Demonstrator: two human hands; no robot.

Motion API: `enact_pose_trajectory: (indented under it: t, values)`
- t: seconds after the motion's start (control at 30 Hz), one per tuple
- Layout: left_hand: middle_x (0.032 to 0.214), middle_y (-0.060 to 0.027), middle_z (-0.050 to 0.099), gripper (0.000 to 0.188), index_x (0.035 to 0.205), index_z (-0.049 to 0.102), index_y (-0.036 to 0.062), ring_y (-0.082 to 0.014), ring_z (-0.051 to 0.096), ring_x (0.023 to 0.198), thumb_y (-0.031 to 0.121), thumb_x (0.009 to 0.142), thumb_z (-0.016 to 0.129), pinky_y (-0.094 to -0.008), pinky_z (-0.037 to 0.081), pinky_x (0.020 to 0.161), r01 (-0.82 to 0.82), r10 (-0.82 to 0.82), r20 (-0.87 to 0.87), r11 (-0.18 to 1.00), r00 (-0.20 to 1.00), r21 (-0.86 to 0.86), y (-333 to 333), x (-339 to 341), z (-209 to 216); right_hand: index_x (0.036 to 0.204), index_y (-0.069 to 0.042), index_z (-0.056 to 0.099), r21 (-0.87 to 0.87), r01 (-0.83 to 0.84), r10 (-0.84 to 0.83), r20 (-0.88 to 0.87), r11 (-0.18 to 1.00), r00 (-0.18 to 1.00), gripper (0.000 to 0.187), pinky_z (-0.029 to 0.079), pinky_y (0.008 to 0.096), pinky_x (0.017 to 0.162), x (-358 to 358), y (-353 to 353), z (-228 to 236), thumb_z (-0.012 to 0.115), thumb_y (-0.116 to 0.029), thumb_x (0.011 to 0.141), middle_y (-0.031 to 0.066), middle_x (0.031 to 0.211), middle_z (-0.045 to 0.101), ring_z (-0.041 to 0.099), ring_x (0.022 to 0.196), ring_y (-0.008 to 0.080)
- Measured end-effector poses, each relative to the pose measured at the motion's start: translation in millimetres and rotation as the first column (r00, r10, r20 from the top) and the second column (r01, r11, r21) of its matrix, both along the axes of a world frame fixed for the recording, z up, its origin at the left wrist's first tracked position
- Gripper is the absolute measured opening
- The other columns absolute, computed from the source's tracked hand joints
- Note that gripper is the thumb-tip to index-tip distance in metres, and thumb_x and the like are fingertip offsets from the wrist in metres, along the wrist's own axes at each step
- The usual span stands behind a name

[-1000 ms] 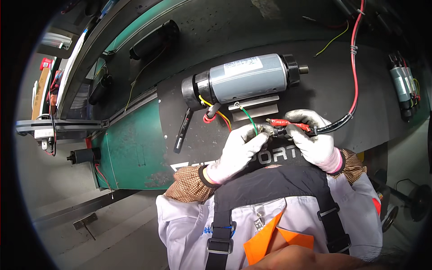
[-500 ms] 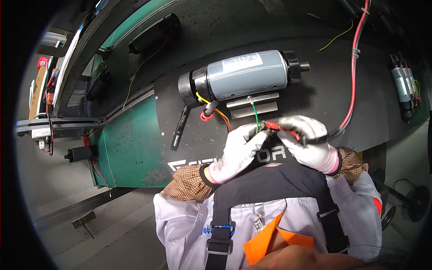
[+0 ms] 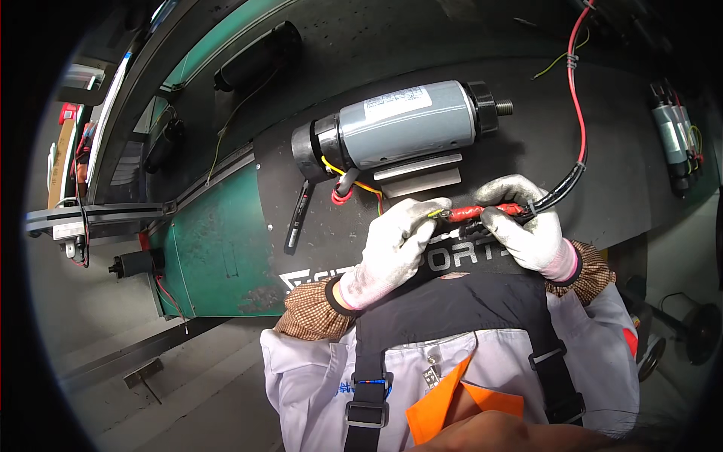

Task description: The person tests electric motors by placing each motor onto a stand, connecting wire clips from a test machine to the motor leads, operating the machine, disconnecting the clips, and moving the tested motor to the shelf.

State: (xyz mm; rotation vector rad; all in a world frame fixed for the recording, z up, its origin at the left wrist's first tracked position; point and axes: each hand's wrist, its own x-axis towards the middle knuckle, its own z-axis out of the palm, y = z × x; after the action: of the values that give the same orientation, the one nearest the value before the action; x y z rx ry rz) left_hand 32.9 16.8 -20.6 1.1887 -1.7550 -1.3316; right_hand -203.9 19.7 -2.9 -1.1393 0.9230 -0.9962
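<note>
A grey cylindrical motor (image 3: 410, 124) with black ends lies on the black mat, above my hands. Yellow and red wires (image 3: 360, 185) run from its left end down toward my left hand. My left hand (image 3: 393, 247), in a white glove, pinches a yellow-green wire end (image 3: 436, 214) at the tip of a red-sleeved test lead (image 3: 471, 214). My right hand (image 3: 526, 230), gloved too, is closed around that red lead and a black lead (image 3: 471, 228) beside it. A metal bracket (image 3: 418, 178) sits under the motor.
From the leads, a red and black cable (image 3: 580, 128) rises to the top right. A black marker pen (image 3: 298, 218) lies left of the motor. More motors rest around: a small grey one (image 3: 670, 135) at right, dark ones (image 3: 260, 56) at upper left. A metal frame (image 3: 105, 211) borders the left side.
The green wire hanging from the bracket no longer shows there. The red and black leads now lie straighter between my hands, and the cable has shifted left. The view moved slightly.
</note>
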Motion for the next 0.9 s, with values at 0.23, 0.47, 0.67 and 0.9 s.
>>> enact_pose_trajectory:
  t: [0.23,0.47,0.67,0.9]
  values:
    - [0.101,-0.0131,0.066,0.032,0.121,0.065,-0.0008,-0.0215,0.065,0.092,0.0,0.091,0.054,-0.0316,0.051,0.084,0.04,-0.037,0.03,0.994,0.999,-0.105,-1,-2,-6,0.109,0.005,0.06,-0.15,-0.005,-0.004,-0.065,0.989,0.998,0.02,0.053,0.0271,0.084,0,1,3,0.063,0.004,0.09,0.0097,0.101,0.067,0.064,0.093,0.0116]
    - [0.083,-0.0121,0.061,0.036,0.119,0.063,0.0006,-0.0303,0.061,0.077,0.0,0.082,0.063,-0.0405,0.05,0.069,0.21,-0.001,0.406,0.857,0.914,-0.471,1,-6,4,0.106,0.003,0.061,-0.102,-0.008,-0.005,-0.124,0.995,0.992,0.016,0.052,0.0259,0.079,2,6,1,0.062,0.004,0.09,0.0068,0.094,0.067,0.063,0.086,0.0093]
    - [0.085,-0.0117,0.062,0.042,0.122,0.06,-0.0018,-0.0294,0.061,0.079,0.003,0.081,0.065,-0.0404,0.05,0.067,0.404,-0.057,0.607,0.795,0.793,-0.453,-7,-11,10,0.112,0.001,0.058,-0.005,-0.08,0.077,-0.188,0.997,0.979,0.02,0.051,0.0233,0.076,-11,-1,-10,0.063,0.001,0.092,0.0032,0.099,0.064,0.061,0.085,0.0068]
    - [0.114,-0.0191,0.063,0.071,0.133,0.049,-0.0037,-0.0376,0.062,0.102,0.016,0.072,0.079,-0.0448,0.049,0.088,0.562,-0.08,0.688,0.648,0.721,-0.514,-51,-10,126,0.115,0.001,0.057,0.406,-0.058,0.207,-0.334,0.912,0.92,0.029,0.054,0.0257,0.066,-91,-31,14,0.062,-0.023,0.098,0.0035,0.09,0.063,0.063,0.076,0.0103]
